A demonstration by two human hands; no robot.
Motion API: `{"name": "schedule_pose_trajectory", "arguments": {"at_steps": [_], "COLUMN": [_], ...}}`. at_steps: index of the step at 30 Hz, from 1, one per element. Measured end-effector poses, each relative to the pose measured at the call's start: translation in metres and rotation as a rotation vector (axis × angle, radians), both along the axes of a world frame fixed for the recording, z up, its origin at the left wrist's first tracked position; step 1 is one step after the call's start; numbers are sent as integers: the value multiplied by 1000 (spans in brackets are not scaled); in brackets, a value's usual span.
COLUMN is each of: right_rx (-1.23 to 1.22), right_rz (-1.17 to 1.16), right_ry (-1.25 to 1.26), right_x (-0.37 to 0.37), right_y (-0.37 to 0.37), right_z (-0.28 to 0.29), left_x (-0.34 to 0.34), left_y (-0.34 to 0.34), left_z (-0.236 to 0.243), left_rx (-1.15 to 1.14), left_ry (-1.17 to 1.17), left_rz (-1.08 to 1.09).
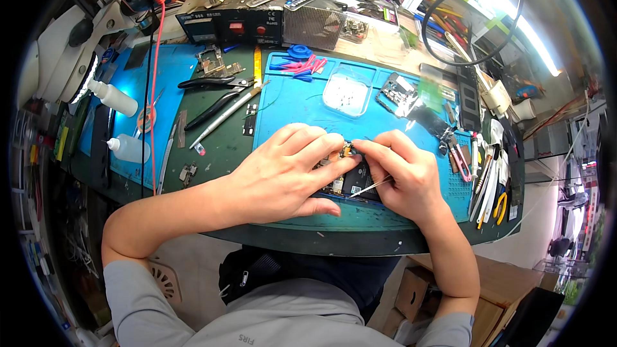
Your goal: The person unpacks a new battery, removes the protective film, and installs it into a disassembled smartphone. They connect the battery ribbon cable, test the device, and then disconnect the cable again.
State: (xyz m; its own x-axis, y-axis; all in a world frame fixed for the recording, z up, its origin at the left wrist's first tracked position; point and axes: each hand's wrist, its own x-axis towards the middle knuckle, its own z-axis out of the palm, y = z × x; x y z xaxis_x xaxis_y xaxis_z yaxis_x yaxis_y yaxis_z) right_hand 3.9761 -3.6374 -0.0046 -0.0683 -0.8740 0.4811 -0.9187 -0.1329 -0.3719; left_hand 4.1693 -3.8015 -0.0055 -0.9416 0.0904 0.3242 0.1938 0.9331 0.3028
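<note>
An opened phone [355, 181] lies on the blue work mat [292, 112], its dark battery and small metal parts showing between my hands. My left hand [292, 167] reaches over it from the left, fingers stretched, with the index fingertip resting on the phone's upper part. From the right, my right hand [408, 170] brings its thumb and index finger together at the phone's upper edge. A thin pale stick-like tool [371, 187] juts from under its curled fingers, tip down toward the phone's lower part. My fingers hide much of the phone.
A clear box of small parts [347, 92] stands behind my hands. Black-handled pliers [215, 99] and a silver pen-like tool [225, 117] lie to the left. Circuit boards [396, 93] and pink-handled scissors [461, 162] are on the right. White bottles [130, 149] stand far left.
</note>
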Motion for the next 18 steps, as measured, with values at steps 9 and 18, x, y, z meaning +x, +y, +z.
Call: {"name": "schedule_pose_trajectory", "arguments": {"at_steps": [9,18], "right_rx": [12,39], "right_rz": [52,123], "right_ry": [58,121], "right_x": [0,0], "right_y": [10,11], "right_z": [9,4], "left_x": [1,1], "left_y": [-16,-12], "left_z": [-2,-5], "left_rx": [193,146], "left_ry": [196,189], "left_rz": [28,24]}}
